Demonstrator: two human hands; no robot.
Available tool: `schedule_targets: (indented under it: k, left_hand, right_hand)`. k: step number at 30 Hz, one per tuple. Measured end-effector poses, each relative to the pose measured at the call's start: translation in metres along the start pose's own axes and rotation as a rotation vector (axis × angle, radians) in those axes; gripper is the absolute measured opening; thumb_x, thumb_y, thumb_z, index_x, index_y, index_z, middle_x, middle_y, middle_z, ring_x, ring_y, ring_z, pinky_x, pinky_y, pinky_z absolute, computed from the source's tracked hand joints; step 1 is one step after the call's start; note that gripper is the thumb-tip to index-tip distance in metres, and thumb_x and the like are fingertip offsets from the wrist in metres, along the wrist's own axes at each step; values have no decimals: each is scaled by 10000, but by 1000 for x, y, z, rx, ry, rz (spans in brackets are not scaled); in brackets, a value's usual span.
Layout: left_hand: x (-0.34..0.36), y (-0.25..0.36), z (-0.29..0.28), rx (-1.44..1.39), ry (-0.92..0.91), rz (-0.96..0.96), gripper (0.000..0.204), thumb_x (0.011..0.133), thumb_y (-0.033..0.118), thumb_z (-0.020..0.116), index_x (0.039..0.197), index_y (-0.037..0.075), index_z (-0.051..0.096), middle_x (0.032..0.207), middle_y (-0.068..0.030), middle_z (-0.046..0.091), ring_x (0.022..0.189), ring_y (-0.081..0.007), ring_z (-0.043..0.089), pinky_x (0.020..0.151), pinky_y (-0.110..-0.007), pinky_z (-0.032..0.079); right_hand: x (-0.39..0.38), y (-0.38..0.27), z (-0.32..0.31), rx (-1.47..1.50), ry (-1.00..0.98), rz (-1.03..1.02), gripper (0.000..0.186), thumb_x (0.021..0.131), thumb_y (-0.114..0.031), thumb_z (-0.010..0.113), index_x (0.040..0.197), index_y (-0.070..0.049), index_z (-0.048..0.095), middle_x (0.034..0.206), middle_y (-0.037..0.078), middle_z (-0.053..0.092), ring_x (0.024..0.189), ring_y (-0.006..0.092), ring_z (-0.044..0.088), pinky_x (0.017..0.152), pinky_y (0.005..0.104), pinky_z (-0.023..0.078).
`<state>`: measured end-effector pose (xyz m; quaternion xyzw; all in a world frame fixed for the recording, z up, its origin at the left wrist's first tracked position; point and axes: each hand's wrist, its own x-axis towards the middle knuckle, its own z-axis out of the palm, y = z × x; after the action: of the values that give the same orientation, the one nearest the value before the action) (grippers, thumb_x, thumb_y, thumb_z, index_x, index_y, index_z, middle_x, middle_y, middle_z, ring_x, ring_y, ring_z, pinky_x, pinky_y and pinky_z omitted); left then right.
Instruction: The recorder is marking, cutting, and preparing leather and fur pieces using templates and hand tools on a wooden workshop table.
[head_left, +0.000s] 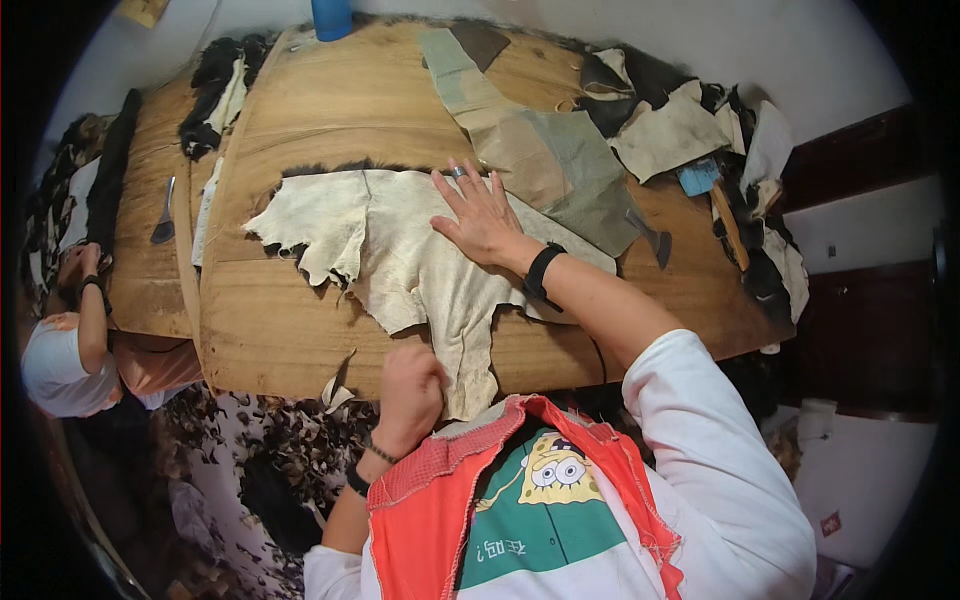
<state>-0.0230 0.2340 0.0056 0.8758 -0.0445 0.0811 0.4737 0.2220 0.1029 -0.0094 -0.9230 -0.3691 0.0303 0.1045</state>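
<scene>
1. Spreading the right hand point(485, 225) wide open, palm down, fingers fanned over the upper right of the hide point(390, 245) — pressing flat, gripping nothing. Wearing a ring point(458, 171) and a black band point(541, 272) on that side.
2. Curling the left hand point(412, 388) up at the table's near edge, just beside the hide's narrow lower strip. Folding those fingers mostly out of sight, so not being able to tell about any hold on anything.
3. Talking about the hide itself: lying pale side up across the middle of the table point(265, 320), showing dark fur along the far edge, looking ragged on the left, and dangling that strip past the near edge.
4. Spotting a grey-green sheet point(575, 165) just beyond the hide, running toward the far side of the table. Seeing a dark blade point(657, 246) by its right end.
5. Noticing heaped scraps point(670, 135) over on the right, plus a small blue block point(698, 177) and a wooden stick point(730, 228) near them.
6. Seeing another blade point(163, 217) on the left, and a blue cup point(332, 18) at the far edge.
7. Catching a co-worker point(70, 365) at far left — reaching toward dark pieces, looking too small to judge any grip.
</scene>
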Motion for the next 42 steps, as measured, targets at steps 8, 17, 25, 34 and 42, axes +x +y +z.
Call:
schedule_targets:
  k: [8, 17, 25, 34, 42]
  left_hand:
    - [-19, 49, 32, 397, 222, -280, 266, 866, 242, 697, 898, 11, 568, 897, -194, 551, 859, -394, 524, 722, -452, 419]
    - [-46, 45, 57, -42, 439, -600, 491, 1011, 314, 557, 680, -49, 558, 591, -251, 478, 479, -308, 388, 495, -425, 366]
    - [-68, 41, 66, -33, 331, -589, 451, 1011, 295, 522, 658, 23, 597, 609, -243, 557, 584, -441, 576, 514, -483, 422]
    - [-45, 26, -65, 37, 388, -719, 351, 997, 258, 550, 774, -11, 577, 601, -127, 548, 573, -228, 571, 555, -356, 448]
    - [148, -114, -181, 694, 342, -304, 416, 917, 352, 646, 1111, -16, 629, 1079, -225, 619, 1033, -385, 571, 890, -466, 463]
  right_hand:
    - [-1, -11, 13, 106, -43, -132, 696, 1009, -492, 394, 1575, -127, 218, 1630, 171, 182, 1520, 334, 108, 1197, 568, 84]
    - [-6, -22, 8, 19, -80, -96, 761, 989, -577, 379, 1580, -131, 201, 1644, 156, 139, 1528, 316, 72, 1204, 548, 69]
    - [-4, -21, 6, -19, -24, -161, 780, 981, -575, 395, 1576, -113, 196, 1634, 180, 156, 1517, 346, 108, 1195, 560, 97]
    - [-3, -7, 7, 128, -17, -187, 761, 986, -523, 424, 1558, -65, 217, 1609, 236, 180, 1508, 391, 104, 1171, 623, 85]
    - [26, -63, -5, 243, -76, -16, 676, 1010, -431, 428, 1509, 3, 288, 1596, 263, 193, 1494, 418, 139, 1140, 666, 151]
